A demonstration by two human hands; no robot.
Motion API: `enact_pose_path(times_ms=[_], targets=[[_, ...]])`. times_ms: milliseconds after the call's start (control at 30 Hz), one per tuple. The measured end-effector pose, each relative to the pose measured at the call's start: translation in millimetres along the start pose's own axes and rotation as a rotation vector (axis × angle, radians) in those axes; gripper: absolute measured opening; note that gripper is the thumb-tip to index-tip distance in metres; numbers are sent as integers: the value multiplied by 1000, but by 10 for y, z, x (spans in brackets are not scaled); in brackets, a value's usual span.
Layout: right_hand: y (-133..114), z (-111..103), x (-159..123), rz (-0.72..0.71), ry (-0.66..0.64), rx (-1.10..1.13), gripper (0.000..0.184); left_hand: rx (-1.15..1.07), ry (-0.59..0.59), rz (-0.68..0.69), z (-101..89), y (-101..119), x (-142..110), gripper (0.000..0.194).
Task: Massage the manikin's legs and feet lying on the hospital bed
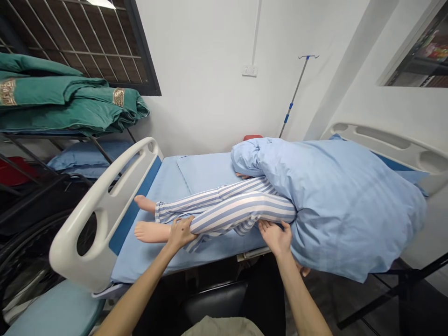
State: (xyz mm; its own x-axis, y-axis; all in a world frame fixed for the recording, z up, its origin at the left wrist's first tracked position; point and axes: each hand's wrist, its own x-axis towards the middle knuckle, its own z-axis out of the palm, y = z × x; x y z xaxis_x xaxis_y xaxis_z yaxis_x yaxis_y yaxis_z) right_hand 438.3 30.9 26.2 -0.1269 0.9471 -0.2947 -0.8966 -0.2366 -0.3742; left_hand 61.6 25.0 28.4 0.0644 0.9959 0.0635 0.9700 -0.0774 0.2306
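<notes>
On the bed lies a figure in blue-and-white striped trousers (pixel 241 207), its smooth bare feet (pixel 152 232) looking like a manikin's. My left hand (pixel 182 232) is wrapped round the nearer lower leg, just above the ankle. Palm up, my right hand (pixel 276 237) has its fingertips at the underside of the bent nearer knee, thumb held apart. A bulky light blue quilt (pixel 336 196) covers the figure from the thighs up. One of the figure's hands (pixel 243 176) peeks out at the quilt's far edge; its head is hidden.
A white footboard (pixel 101 219) stands at the left, a headboard (pixel 392 144) at the right. Behind the bed rises an IV pole (pixel 294 95). Folded green covers (pixel 70 100) lie on a rack at the left, above a wheelchair wheel (pixel 31 247). A black chair (pixel 217 301) is below me.
</notes>
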Motion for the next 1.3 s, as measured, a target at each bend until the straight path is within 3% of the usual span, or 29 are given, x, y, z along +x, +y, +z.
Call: enact_pose_path(times_ms=[233,400,533,733,900,1033,1167,1300], targets=[[268,-193,85,34,15,-10,28,209,49,70,-551,-343,-149,47],[543,-398,187,83,57,-32,19,323,34,71,-929,-270,-339,47],[661,-536,246,79,46,-61,17,290,31,56,-982,-167,-447,49],[617,-480,224,107,43,-60,21,290,12,33,-819,-278,-454,51],[467,-311,131,81,42,-26,26,226,20,13,-558,-421,-389,53],[280,-123,56,58,68,6,34,131,49,-5,-329,-416,-275,54],[97,53,29,38,59,1,43,21,50,-35,-92,-262,-130,50],[-47,151,18,-1,38,-3,47,-105,20,-129,227,124,-44,47]])
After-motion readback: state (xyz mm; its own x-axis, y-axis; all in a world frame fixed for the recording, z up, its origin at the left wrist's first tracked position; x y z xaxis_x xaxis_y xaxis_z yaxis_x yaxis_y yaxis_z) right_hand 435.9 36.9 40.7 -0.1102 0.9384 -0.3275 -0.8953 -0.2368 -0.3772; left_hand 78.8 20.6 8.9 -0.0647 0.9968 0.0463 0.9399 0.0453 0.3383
